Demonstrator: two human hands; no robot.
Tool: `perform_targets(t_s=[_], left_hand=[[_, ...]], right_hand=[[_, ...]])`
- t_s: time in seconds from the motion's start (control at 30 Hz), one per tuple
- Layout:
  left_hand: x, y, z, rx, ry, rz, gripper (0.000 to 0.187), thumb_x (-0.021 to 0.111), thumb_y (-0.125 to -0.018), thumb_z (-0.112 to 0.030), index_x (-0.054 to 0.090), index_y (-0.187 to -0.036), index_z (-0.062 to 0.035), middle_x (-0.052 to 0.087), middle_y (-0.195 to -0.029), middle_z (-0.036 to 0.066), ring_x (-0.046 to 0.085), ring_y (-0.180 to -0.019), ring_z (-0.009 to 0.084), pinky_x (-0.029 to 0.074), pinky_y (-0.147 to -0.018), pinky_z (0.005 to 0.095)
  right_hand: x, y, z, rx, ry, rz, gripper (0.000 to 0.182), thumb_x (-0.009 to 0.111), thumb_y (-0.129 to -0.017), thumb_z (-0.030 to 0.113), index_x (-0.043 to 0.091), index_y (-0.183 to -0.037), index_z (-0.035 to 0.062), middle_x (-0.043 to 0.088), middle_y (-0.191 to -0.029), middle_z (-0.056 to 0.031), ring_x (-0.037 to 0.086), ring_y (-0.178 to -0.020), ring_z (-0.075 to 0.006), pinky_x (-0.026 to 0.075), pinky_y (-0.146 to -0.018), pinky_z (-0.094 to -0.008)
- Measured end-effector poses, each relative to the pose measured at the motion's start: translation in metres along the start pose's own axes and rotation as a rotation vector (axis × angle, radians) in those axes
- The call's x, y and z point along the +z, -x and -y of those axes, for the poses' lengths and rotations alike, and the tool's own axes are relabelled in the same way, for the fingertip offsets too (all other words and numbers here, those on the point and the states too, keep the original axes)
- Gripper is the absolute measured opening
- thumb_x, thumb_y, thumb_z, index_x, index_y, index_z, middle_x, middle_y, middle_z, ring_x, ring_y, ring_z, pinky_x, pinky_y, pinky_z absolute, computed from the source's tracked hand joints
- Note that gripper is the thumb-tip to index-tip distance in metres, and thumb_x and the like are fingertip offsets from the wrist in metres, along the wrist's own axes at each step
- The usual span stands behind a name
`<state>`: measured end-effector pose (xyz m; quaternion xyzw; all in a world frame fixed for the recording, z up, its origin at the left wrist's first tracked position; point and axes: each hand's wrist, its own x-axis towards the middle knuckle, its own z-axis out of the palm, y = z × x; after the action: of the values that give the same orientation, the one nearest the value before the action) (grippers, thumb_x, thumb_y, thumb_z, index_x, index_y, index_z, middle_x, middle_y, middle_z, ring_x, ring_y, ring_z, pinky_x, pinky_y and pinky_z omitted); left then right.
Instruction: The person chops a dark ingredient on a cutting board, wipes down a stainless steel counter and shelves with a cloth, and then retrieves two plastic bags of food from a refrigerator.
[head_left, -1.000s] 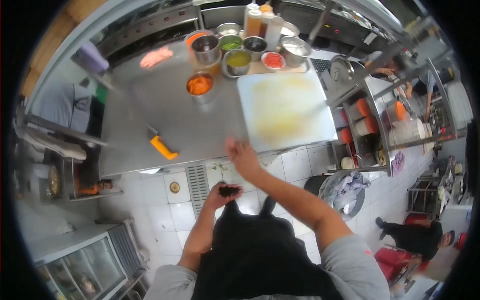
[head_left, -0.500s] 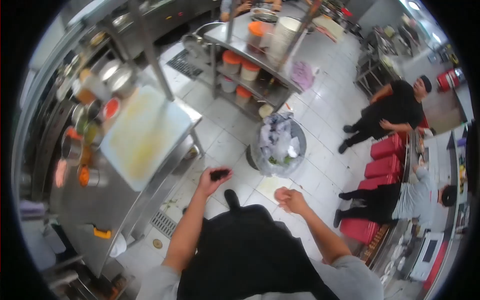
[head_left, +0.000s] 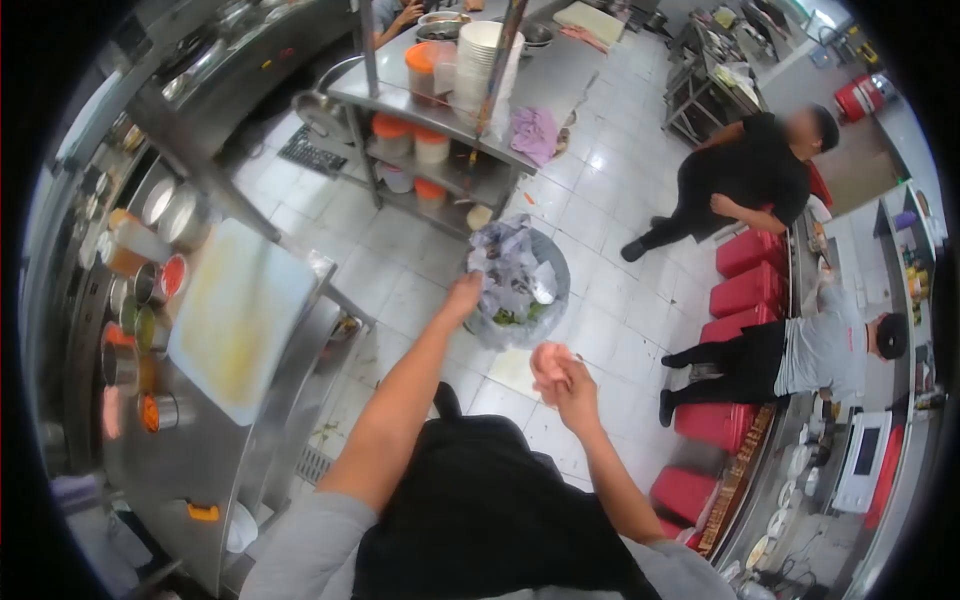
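My left hand (head_left: 463, 297) is stretched out over the near left side of a grey trash bin (head_left: 561, 268). Its fingers are blurred against the clear plastic liner, so whether they hold anything is hidden. Inside the bin lie crumpled plastic bags (head_left: 508, 262) and some green leafy scraps (head_left: 512, 316). Just in front of the bin, my right hand (head_left: 577, 398) is closed around a crumpled pink cloth (head_left: 552, 368), which bulges out above the fingers.
To the left stands a steel counter (head_left: 225, 470) bearing a stained white cutting board (head_left: 240, 325) and several containers. Behind the bin is a steel shelf unit (head_left: 440, 100). One person in black (head_left: 745, 175) and another in grey (head_left: 820, 350) stand at the right beside red bins (head_left: 748, 290).
My left hand has moved forward to the bin; the dark thing on its palm no longer shows there. My right hand has lifted slightly, and the pink cloth shows more clearly.
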<state>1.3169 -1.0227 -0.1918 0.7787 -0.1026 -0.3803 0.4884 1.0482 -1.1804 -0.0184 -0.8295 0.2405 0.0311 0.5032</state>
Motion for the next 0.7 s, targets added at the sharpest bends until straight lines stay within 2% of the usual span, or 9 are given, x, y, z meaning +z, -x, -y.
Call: perform_targets(t_s=[0.07, 0.13, 0.17, 0.2, 0.3, 0.33, 0.43, 0.6, 0.7], left_hand=[[0.025, 0.05, -0.03, 0.004, 0.209, -0.264, 0.066, 0.032, -0.102, -0.054, 0.04, -0.146, -0.0065, 0.043, -0.147, 0.023, 0.043, -0.136, 0.0366, 0.036, -0.111, 0.0455], [0.05, 0.081, -0.048, -0.202, 0.972, 0.16, 0.06, 0.035, -0.102, -0.052, 0.05, -0.138, -0.0067, 0.053, -0.137, 0.015, 0.05, -0.126, 0.0325, 0.042, -0.101, 0.0567], [0.07, 0.044, -0.013, 0.185, 0.624, 0.839, 0.065, 0.036, -0.1, -0.059, 0.044, -0.141, -0.0103, 0.049, -0.14, 0.014, 0.046, -0.132, 0.0329, 0.038, -0.105, 0.0605], [0.073, 0.096, -0.046, 0.014, 1.158, 0.583, 0.061, 0.057, -0.095, -0.041, 0.043, -0.143, -0.0066, 0.052, -0.137, 0.015, 0.047, -0.133, 0.0297, 0.04, -0.108, 0.0492], [0.036, 0.139, -0.026, 0.109, -0.251, 0.123, 0.081, 0.061, -0.09, -0.052, 0.033, -0.151, -0.0041, 0.027, -0.156, 0.025, 0.021, -0.147, 0.0406, 0.031, -0.114, 0.0526], [0.007, 0.169, -0.015, -0.03, -0.36, -0.036, 0.082, 0.057, -0.092, -0.053, 0.032, -0.15, -0.0019, 0.028, -0.155, 0.027, 0.024, -0.145, 0.0422, 0.029, -0.115, 0.0507], [-0.061, 0.242, 0.088, -0.109, -0.167, -0.126, 0.078, 0.053, -0.095, -0.052, 0.036, -0.147, 0.0029, 0.039, -0.149, 0.029, 0.036, -0.14, 0.0422, 0.032, -0.115, 0.0445], [-0.09, 0.42, 0.169, -0.123, 0.089, -0.685, 0.041, 0.057, -0.097, -0.032, 0.061, -0.12, 0.0021, 0.068, -0.113, 0.02, 0.065, -0.102, 0.0313, 0.051, -0.089, 0.0389], [-0.076, 0.497, 0.219, -0.014, 0.77, -1.112, 0.03, 0.055, -0.099, -0.023, 0.061, -0.119, -0.0012, 0.07, -0.102, 0.009, 0.066, -0.089, 0.0173, 0.054, -0.071, 0.0309]], right_hand=[[0.016, -0.017, 0.021, -0.304, 0.079, -0.105, 0.036, 0.055, -0.089, 0.005, 0.058, -0.125, -0.0007, 0.059, -0.119, -0.021, 0.062, -0.106, -0.0344, 0.05, -0.09, -0.0374], [0.029, -0.044, -0.001, -0.531, 0.273, -0.111, 0.036, 0.054, -0.092, 0.008, 0.058, -0.126, -0.0002, 0.058, -0.121, -0.0191, 0.061, -0.107, -0.0321, 0.049, -0.092, -0.036], [0.044, -0.067, -0.02, -0.761, 0.437, -0.151, 0.035, 0.053, -0.095, 0.012, 0.057, -0.127, 0.0004, 0.058, -0.123, -0.0172, 0.06, -0.109, -0.0298, 0.048, -0.093, -0.0345], [0.048, -0.096, -0.059, -0.615, 0.185, -0.08, 0.038, 0.051, -0.099, 0.021, 0.055, -0.13, 0.0009, 0.059, -0.125, -0.0126, 0.06, -0.112, -0.0238, 0.048, -0.095, -0.0313], [-0.004, -0.15, -0.073, -0.206, -0.296, 0.284, 0.042, 0.047, -0.102, 0.029, 0.052, -0.129, -0.0021, 0.065, -0.118, -0.0112, 0.062, -0.11, -0.0214, 0.051, -0.094, -0.0322], [-0.032, -0.2, -0.109, 0.088, -0.867, 0.536, 0.04, 0.044, -0.103, 0.032, 0.052, -0.126, -0.0004, 0.065, -0.101, -0.0116, 0.067, -0.088, -0.024, 0.056, -0.069, -0.0358], [-0.001, -0.159, 0.001, -0.635, 0.036, -0.167, 0.038, 0.05, -0.101, 0.03, 0.052, -0.12, -0.0034, 0.061, -0.113, -0.0164, 0.059, -0.108, -0.0302, 0.05, -0.093, -0.0407], [0.064, -0.22, -0.017, -0.845, 0.928, 0.144, 0.03, 0.052, -0.097, 0.02, 0.058, -0.112, -0.0052, 0.06, -0.117, -0.0262, 0.058, -0.109, -0.0391, 0.048, -0.092, -0.0456], [0.156, -0.149, 0.059, -0.785, 0.313, 0.4, 0.026, 0.05, -0.097, 0.017, 0.062, -0.108, -0.0031, 0.065, -0.109, -0.0238, 0.062, -0.102, -0.0385, 0.048, -0.089, -0.0456]])
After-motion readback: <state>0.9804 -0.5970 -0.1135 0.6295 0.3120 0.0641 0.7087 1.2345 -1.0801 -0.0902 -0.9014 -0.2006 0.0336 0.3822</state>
